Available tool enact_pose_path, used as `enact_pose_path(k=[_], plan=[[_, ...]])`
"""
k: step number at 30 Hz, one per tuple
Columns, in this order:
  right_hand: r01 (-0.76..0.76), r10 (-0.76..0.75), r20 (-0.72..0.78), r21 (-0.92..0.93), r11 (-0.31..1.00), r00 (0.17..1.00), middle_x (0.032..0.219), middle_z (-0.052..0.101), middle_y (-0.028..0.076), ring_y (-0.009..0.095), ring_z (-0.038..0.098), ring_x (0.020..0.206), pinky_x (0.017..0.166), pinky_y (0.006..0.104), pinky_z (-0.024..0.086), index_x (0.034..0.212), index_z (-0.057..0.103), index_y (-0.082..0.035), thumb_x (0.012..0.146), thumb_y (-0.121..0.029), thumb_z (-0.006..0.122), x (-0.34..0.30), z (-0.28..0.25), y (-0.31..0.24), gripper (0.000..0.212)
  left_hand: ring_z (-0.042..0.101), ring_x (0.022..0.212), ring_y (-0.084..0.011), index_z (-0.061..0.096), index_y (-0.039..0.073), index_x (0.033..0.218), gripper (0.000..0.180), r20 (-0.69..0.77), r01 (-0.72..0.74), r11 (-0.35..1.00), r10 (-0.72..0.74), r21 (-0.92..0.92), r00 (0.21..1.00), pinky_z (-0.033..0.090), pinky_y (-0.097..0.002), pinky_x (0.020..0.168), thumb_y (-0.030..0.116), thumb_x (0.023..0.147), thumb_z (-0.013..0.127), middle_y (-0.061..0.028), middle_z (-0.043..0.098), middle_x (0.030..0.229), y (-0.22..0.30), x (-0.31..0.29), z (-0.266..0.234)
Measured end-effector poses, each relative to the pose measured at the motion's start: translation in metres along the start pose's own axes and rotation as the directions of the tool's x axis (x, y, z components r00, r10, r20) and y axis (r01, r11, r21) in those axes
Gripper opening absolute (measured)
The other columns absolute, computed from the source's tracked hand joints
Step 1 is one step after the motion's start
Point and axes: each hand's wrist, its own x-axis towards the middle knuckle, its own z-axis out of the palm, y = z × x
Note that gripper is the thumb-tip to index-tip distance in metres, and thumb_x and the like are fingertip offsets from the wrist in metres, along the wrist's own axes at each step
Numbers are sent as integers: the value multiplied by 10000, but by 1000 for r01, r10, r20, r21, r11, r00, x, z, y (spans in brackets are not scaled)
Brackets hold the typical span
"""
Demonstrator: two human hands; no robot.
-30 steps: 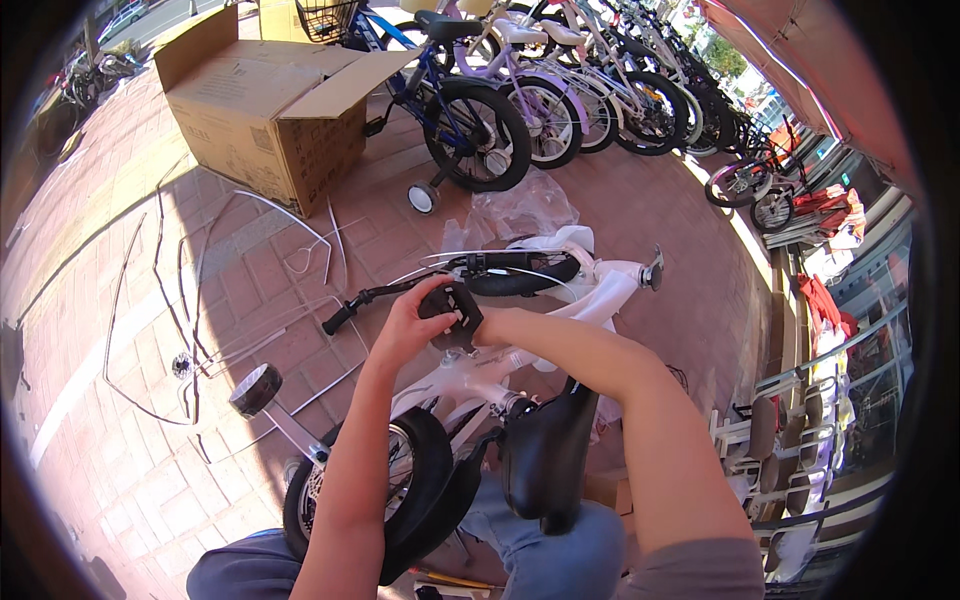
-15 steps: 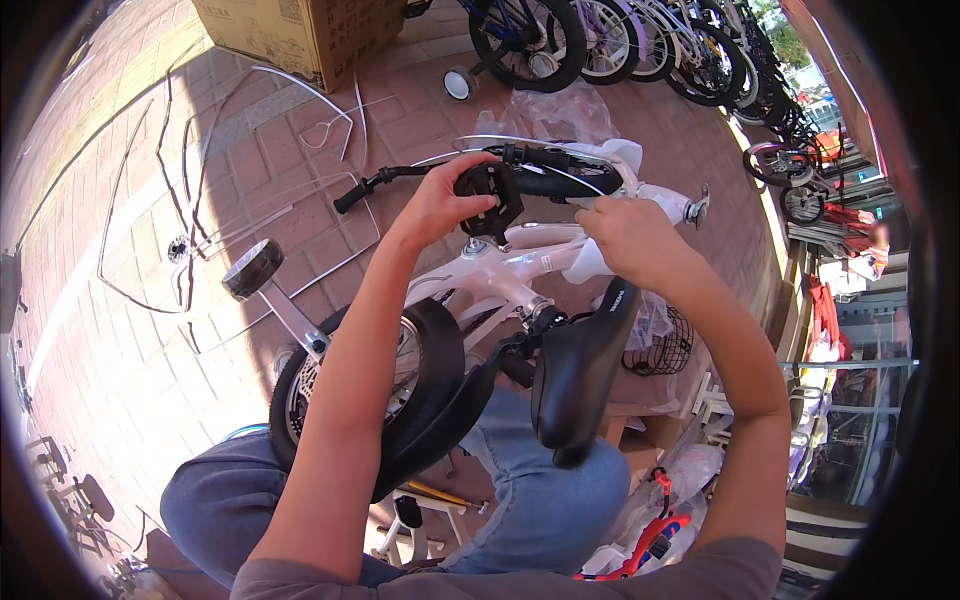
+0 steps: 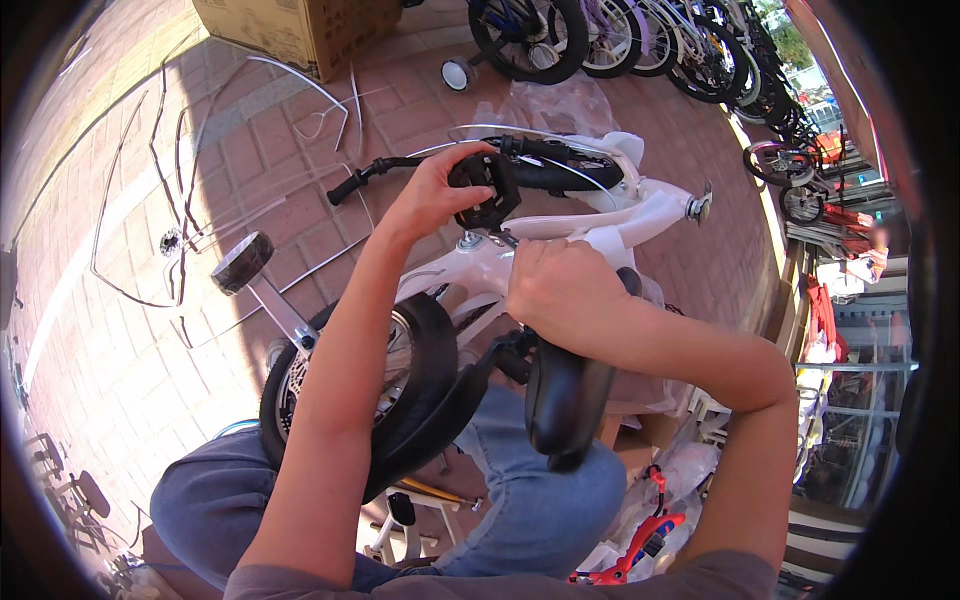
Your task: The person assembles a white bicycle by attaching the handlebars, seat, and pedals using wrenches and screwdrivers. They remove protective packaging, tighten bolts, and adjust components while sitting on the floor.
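Note:
My left hand (image 3: 440,195) is closed round a black bicycle pedal (image 3: 485,190), thumb on its near side. The pedal sits over the crank area of a pale pink-white bicycle frame (image 3: 470,268), which lies across my lap. My right hand (image 3: 560,283) is a fist just right of and nearer than the pedal. It grips what looks like a wrench (image 3: 507,239); only a short metal end shows beside the pedal, the rest is hidden in the fist. Below that hand is the black saddle (image 3: 568,400), partly covered by my forearm. The rear wheel (image 3: 430,350) lies by my left forearm.
A training wheel (image 3: 242,262) sticks out at the left. The handlebar (image 3: 350,186) and front wheel (image 3: 565,175) lie beyond my hands. Loose straps (image 3: 300,75) and a cardboard box (image 3: 300,35) are farther off. Several parked bicycles (image 3: 700,60) line the back right.
My right hand has swung left and nearer, from beside the frame to close by the pedal. My left hand still holds the pedal, with only a small shift.

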Motion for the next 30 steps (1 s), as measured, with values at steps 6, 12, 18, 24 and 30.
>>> enact_pose_path(k=[6, 12, 18, 24, 30], plan=[[86, -98, 112, 113, 990, 989, 611, 587, 93, 208, 605, 620, 447, 305, 452, 665, 687, -70, 575, -145, 635, 28, -1, -17, 128, 506, 687, -57, 553, 99, 1204, 489, -3, 63, 998, -63, -9, 998, 421, -212, 577, 48, 732, 670, 11, 578, 845, 8, -3, 0], [256, -213, 371, -69, 964, 904, 641, 611, 99, 227, 608, 646, 453, 332, 434, 665, 679, -61, 611, -154, 637, 38, -2, -25, 115, 536, 731, -66, 549, 61, 1197, 486, 7, 43, 999, -43, -34, 999, 467, -220, 617, 31, 727, 667, 4, 581, 861, 8, -2, 4], [-34, 94, 220, -261, 965, 971, 668, 626, 97, 244, 636, 612, 478, 381, 458, 862, 629, 61, 685, -151, 611, 6, 21, 12, 277, 533, 666, -59, 538, 57, 1205, 495, -12, 29, 999, -30, -34, 999, 452, -211, 552, 33, 727, 666, 14, 575, 791, 4, -2, -1], [-197, 121, 331, 206, 959, 936, 752, 654, 100, 245, 670, 729, 675, 370, 516, 968, 635, -19, 781, -162, 574, 31, 128, 89, 244, 512, 668, -52, 551, 84, 1204, 490, 11, 29, 997, -28, -65, 1000, 418, -198, 538, 49, 733, 680, 17, 582, 826, -1, 1, 1], [-87, 9, 88, 967, 240, 996, 1043, 643, 107, 275, 630, 927, 826, 335, 488, 1108, 606, -132, 803, -302, 586, 88, 206, 74, 351, 523, 727, -46, 561, 91, 1195, 487, 9, -16, 992, 17, -127, 1000, 440, -186, 597, 54, 727, 693, 13, 592, 886, -11, 2, -2]])
